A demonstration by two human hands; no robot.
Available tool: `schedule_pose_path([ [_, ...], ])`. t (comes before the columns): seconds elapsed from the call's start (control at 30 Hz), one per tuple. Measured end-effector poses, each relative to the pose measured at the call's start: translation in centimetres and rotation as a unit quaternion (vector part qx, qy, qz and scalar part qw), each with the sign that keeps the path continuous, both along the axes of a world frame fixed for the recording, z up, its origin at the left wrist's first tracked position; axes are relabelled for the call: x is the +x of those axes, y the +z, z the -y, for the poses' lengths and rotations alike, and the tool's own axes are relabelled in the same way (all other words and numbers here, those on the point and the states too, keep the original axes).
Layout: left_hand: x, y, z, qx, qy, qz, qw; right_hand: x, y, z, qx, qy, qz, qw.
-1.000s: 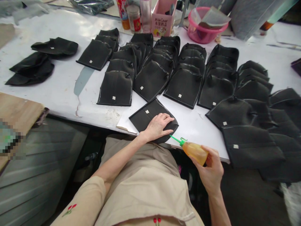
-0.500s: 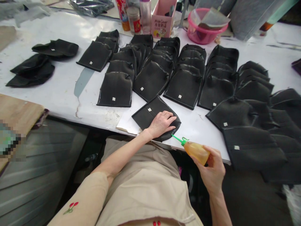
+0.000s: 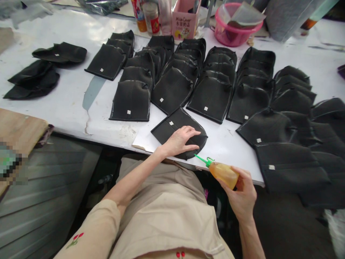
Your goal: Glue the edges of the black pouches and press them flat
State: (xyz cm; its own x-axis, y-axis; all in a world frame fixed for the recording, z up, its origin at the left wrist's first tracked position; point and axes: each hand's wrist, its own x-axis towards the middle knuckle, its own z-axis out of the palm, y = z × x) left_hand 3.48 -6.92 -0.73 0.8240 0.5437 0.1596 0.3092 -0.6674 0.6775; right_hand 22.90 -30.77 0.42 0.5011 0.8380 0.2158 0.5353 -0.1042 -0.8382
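Observation:
Flat on a black leather-like piece (image 3: 172, 127) with a small white tag rests my left hand (image 3: 181, 141), its fingers stretched out and spread. The piece lies near the table's front edge, one end rounded toward the right. My right hand (image 3: 241, 194) is wrapped round a squeeze bottle (image 3: 223, 174) of amber liquid with a green nozzle. The bottle is tilted, and its nozzle tip meets the piece's rounded edge, just below my left fingers. Whether any liquid comes out is too small to tell.
Overlapping rows of similar black pieces (image 3: 208, 93) cover the table (image 3: 67, 104) beyond my hands and to the right. More black pieces (image 3: 60, 54) lie at the left. A pink basin (image 3: 234, 36), a pink box (image 3: 184, 23) and jars stand at the back. A wooden board (image 3: 21, 129) is at left.
The nozzle tip has slid slightly left along the rounded edge, with my right hand following. My left fingers have spread a little more. The whole view has shifted slightly.

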Motion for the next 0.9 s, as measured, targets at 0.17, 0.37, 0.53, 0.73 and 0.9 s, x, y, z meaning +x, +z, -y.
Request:
schedule_pose_path([
  [0.17,-2.7,-0.4,0.7,-0.002,-0.028,-0.019,0.999,0.0,-0.1,-0.1,0.003,0.006,0.002,1.000],
  [0.37,-2.8,-1.7,1.2,0.018,-0.018,-0.022,0.999,-0.2,0.0,0.0,0.000,0.019,-0.006,1.000],
  [0.53,-2.8,-1.5,0.9,-0.008,-0.022,-0.003,1.000,-0.3,0.1,-0.1,-0.002,0.015,0.006,1.000],
  [0.73,-2.7,-1.1,1.0,-0.010,-0.022,-0.014,1.000,-0.2,0.1,0.1,-0.006,0.015,0.011,1.000],
  [0.9,-2.7,-1.3,1.1,-0.003,-0.030,-0.025,0.999,-0.6,0.3,0.1,-0.006,0.040,-0.006,0.999],
])
